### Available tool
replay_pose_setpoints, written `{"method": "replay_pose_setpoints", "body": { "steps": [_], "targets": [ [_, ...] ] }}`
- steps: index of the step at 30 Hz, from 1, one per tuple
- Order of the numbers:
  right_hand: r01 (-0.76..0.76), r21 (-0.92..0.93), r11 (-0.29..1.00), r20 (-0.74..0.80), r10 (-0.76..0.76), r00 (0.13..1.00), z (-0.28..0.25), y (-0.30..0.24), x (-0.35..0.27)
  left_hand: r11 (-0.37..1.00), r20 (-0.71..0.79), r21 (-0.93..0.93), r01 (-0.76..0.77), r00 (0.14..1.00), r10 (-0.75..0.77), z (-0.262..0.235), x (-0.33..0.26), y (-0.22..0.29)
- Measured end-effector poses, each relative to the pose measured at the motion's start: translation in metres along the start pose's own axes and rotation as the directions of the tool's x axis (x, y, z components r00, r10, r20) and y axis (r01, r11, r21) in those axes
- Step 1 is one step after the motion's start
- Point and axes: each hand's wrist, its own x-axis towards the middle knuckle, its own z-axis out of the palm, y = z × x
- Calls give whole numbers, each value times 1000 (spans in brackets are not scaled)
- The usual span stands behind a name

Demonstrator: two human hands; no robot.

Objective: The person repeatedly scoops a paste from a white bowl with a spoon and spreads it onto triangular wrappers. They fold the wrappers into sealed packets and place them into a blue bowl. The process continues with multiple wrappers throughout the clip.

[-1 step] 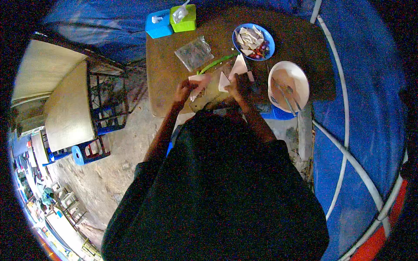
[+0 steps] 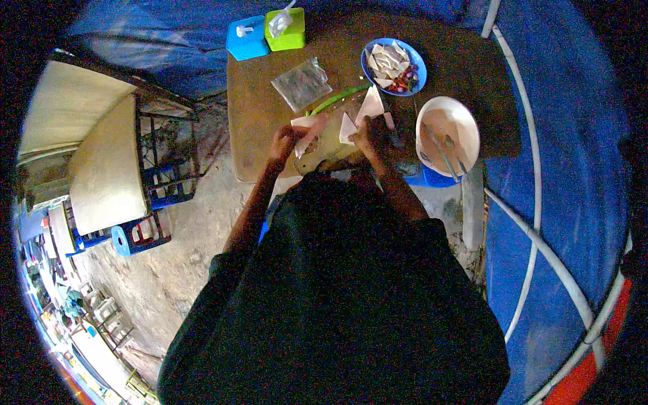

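Note:
My left hand (image 2: pixel 286 140) pinches a pale folded wrapper piece (image 2: pixel 307 124) over a round board (image 2: pixel 322 150) at the near edge of the brown table (image 2: pixel 263 121). My right hand (image 2: pixel 375 133) grips a pale triangular sheet (image 2: pixel 347 128). A second triangular sheet (image 2: pixel 371 104) lies just beyond its fingers. A long green pod (image 2: pixel 337 99) lies on the table behind both hands. My dark torso hides the table's front edge.
A blue plate (image 2: pixel 417 64) holds several pale triangles and red bits. To the right a white bowl (image 2: pixel 466 118) holds metal utensils. A clear plastic bag (image 2: pixel 302 83), a blue box (image 2: pixel 246 38) and a green box (image 2: pixel 290 37) sit farther back. Blue tarpaulin (image 2: pixel 574 169) hangs on the right.

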Motion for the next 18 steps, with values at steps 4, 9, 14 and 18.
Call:
{"method": "replay_pose_setpoints", "body": {
  "steps": [4,9,14,18],
  "targets": [
    [-106,10,994,175,103,979,-12,-15,9,982,-118,-137,129,982,-146,3,-6,24],
    [-241,452,859,296,110,949,-50,-52,25,973,-214,-228,-26,976,-25,8,0,19],
    [-507,746,431,489,160,857,-101,-101,26,964,-127,167,-205,965,227,9,11,7],
    [-413,806,424,414,96,905,-102,-127,23,985,-25,155,-77,996,82,19,24,7]
  ]
}}
